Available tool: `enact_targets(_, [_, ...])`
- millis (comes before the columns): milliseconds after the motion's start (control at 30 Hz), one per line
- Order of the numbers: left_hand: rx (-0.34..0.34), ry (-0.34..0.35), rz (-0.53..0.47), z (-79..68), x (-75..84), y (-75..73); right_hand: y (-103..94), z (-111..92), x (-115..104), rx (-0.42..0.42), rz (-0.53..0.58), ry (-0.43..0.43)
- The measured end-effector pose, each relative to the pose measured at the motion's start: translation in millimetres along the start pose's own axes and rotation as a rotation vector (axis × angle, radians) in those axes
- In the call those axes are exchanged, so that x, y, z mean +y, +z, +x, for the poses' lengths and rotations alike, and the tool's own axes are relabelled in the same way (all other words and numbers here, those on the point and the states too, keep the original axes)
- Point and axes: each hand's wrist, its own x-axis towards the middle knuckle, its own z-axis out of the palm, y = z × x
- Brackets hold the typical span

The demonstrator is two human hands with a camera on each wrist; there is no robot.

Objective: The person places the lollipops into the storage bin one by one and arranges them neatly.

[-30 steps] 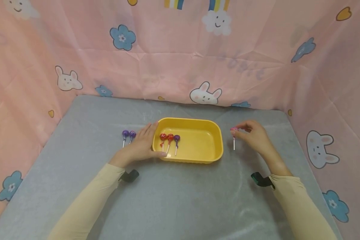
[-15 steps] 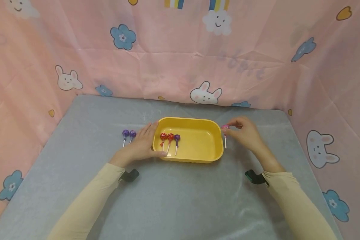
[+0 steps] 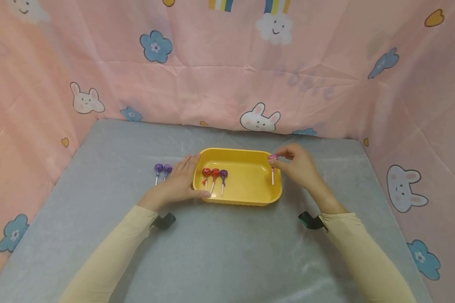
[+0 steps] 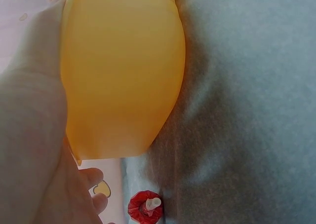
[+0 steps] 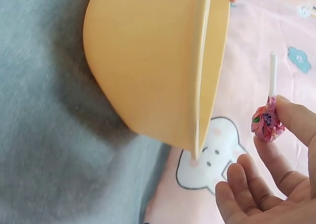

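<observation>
A yellow plastic tub (image 3: 246,198) stands mid-table. Inside its left end lie two red lollipops (image 3: 215,173) and a purple lollipop (image 3: 223,173), sticks towards me. My left hand (image 3: 176,183) rests against the tub's left end, fingers straight along the side and thumb on the near rim. Between thumb and forefinger, my right hand (image 3: 301,168) pinches a pink-wrapped lollipop (image 5: 267,121) by its head. Its stick hangs down over the tub's right end in the head view. In the right wrist view the lollipop is apart from the rim, and the other fingers are spread.
Two purple lollipops (image 3: 159,168) lie left of the tub, partly behind my left hand. In the left wrist view, a red-looking wrapper (image 4: 144,207) with stick ends shows beside the tub. Grey cloth (image 3: 227,252) covers the table. Pink printed curtain (image 3: 212,84) surrounds its back and sides.
My right hand has moved left with the pink lollipop, from beside the tub to over its right end. The left hand and the tub have stayed put.
</observation>
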Motion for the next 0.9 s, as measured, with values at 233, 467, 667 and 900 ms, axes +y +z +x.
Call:
enact_targets(233, [0.007,0.006,-0.001,-0.5,0.3,-0.3,10.2,3.2,-6.0,-0.013,0.027,-0.026])
enact_targets(467, [0.009,0.004,-0.012,-0.8,2.4,-0.8,20.1,5.4,-12.9,-0.011,0.049,-0.027])
enact_targets(667, [0.008,0.006,-0.006,-0.6,1.6,-0.6,29.0,8.4,-16.7,-0.017,0.050,-0.025])
enact_targets(900, [0.011,0.001,-0.006,0.0,0.9,0.8,37.4,11.4,-19.5,-0.031,0.051,-0.023])
